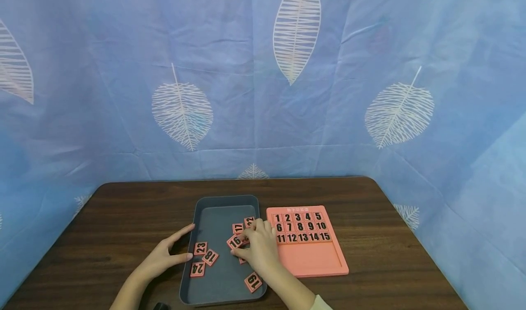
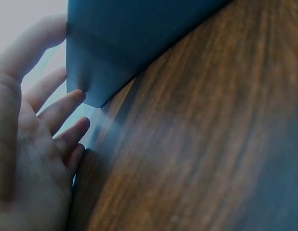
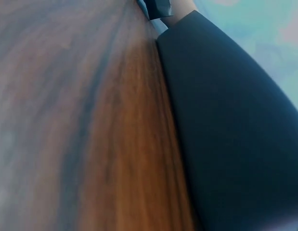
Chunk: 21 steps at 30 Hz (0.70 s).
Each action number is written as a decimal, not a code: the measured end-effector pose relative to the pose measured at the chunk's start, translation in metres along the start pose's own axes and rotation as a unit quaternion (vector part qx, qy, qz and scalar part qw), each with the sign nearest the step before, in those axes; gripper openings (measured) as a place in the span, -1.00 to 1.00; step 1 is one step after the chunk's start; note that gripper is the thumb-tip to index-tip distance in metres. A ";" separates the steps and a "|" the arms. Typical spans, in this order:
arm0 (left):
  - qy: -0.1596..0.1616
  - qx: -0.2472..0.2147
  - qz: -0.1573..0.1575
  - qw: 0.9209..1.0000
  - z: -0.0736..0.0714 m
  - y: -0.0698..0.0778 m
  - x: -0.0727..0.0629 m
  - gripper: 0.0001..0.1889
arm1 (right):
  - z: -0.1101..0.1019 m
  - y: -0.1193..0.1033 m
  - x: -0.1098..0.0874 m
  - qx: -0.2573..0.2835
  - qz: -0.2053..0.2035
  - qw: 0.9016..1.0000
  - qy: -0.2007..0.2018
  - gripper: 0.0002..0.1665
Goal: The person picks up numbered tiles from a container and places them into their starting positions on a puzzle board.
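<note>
A dark grey tray (image 1: 219, 282) holds several loose pink number tiles, among them tile 23 (image 1: 200, 248), tile 18 (image 1: 210, 257), tile 24 (image 1: 197, 269) and tile 19 (image 1: 253, 282). My left hand (image 1: 158, 257) touches the tray's left rim with thumb and fingertips spread apart. In the left wrist view its fairly straight fingers (image 2: 62, 110) lie by the tray's outer wall (image 2: 120, 43). Over the tray's right side, my right hand (image 1: 261, 246) pinches tile 16 (image 1: 234, 242) between thumb and fingers. Tile 17 (image 1: 238, 228) and tile 22 (image 1: 249, 221) lie beside that hand, which partly covers other tiles.
Right of the tray lies a pink puzzle board (image 1: 310, 260) with tiles 1 to 15 in its upper three rows. Both stand on a dark wooden table (image 1: 390, 255). A blue leaf-patterned curtain (image 1: 230, 109) hangs behind. A small black object (image 1: 161, 306) shows at the bottom edge.
</note>
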<state>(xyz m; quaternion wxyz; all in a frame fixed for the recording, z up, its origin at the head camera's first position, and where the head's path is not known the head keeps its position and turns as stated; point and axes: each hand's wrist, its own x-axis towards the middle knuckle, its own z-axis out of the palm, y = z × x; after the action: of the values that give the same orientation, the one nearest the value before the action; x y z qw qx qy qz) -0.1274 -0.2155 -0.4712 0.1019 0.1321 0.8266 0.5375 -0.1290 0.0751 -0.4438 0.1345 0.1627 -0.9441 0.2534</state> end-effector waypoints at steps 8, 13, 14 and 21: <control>-0.003 -0.003 0.006 1.000 0.000 0.000 -0.001 -0.24 | -0.018 0.013 -0.007 0.005 0.006 0.999 0.032 -0.61; -0.003 -0.003 0.004 1.000 0.001 0.000 -0.001 -0.25 | -0.032 0.027 -0.011 -0.001 0.017 0.998 0.058 -0.60; -0.002 -0.002 0.004 1.000 0.001 0.000 -0.001 -0.25 | -0.034 0.031 -0.012 -0.002 0.021 0.998 0.062 -0.60; 0.001 0.004 -0.002 1.000 0.001 0.002 -0.001 -0.24 | -0.049 0.052 -0.020 -0.025 0.050 0.996 0.075 -0.57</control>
<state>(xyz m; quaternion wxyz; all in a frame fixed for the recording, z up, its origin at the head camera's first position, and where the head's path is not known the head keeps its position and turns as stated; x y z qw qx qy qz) -0.1266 -0.2146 -0.4700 0.1013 0.1299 0.8293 0.5340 -0.1216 0.1478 -0.4326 0.1959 0.0928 -0.9442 0.2480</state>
